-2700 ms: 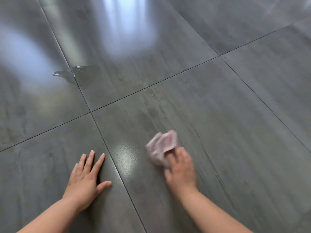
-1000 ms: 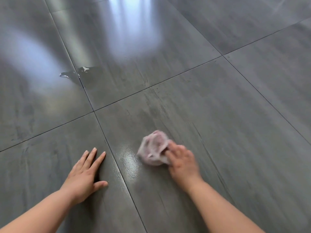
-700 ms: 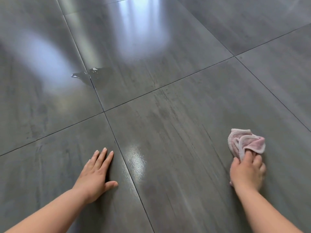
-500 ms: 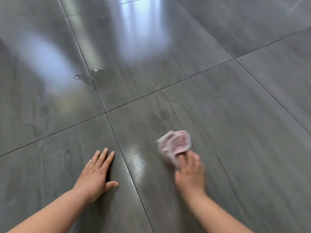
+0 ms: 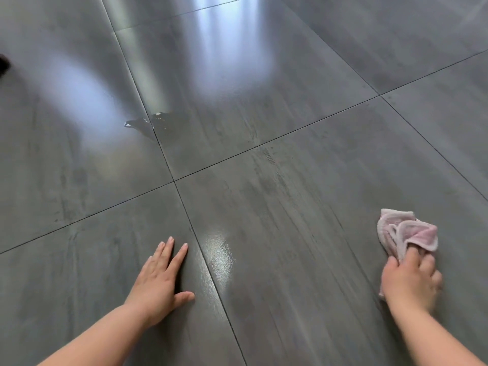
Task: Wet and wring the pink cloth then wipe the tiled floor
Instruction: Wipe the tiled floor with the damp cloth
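On gray tiled floor (image 5: 290,207), two hands: right hand (image 5: 410,285) grips one pink cloth (image 5: 404,233).

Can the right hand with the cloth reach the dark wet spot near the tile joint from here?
Probably not without leaning: the right hand holds the pink cloth far from the wet spot. Nothing blocks the way.
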